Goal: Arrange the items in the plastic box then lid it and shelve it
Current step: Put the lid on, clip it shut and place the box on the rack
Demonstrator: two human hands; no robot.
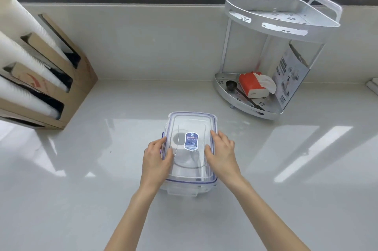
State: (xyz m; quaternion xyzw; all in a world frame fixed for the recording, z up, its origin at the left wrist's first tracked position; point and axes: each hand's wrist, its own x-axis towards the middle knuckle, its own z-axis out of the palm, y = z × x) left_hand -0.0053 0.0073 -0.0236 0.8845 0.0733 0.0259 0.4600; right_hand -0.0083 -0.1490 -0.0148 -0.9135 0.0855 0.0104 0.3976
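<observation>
Head view, left to right: a cardboard rack [47, 79] of stacked white cups [22, 54] fills the upper left, cut off by the frame edge. At centre, the clear plastic box [191, 185] sits on the pale counter [102, 169] with its blue-trimmed lid [192, 120] on top. The left hand [156, 158] and right hand [222, 152] press flat along the lid's long sides, fingers spread, gripping nothing, probably seating it before latching. Contents blur through the plastic. Upper right stands the white corner shelf [284, 15], its lower tier holding a tissue pack [253, 85] and a dark scoop [232, 85].
</observation>
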